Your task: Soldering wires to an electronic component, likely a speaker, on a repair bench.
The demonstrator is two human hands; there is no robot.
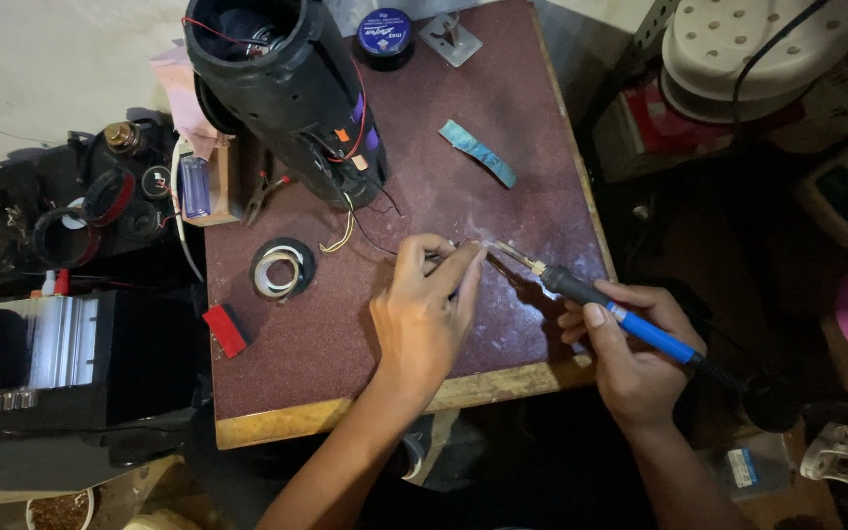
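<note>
Soldering at the work table (542, 108)

Right hand (630, 353) fingers wrapped around the soldering iron (606, 309); left hand (424, 304) fingertips pinched together on a thin wire (375, 243) at its tip.

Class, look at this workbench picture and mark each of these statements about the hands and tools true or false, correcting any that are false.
1. The right hand holds a soldering iron with a blue handle. True.
2. The left hand rests inside the black cylindrical housing. False: it is on the brown tabletop, fingertips pinching something small near the iron's tip.
3. A roll of tape lies on the tabletop beside the left hand. True.
4. The small red block sits by the table's far edge. False: it lies near the left edge, towards the near side.
5. The iron's tip points towards the left hand. True.
</note>
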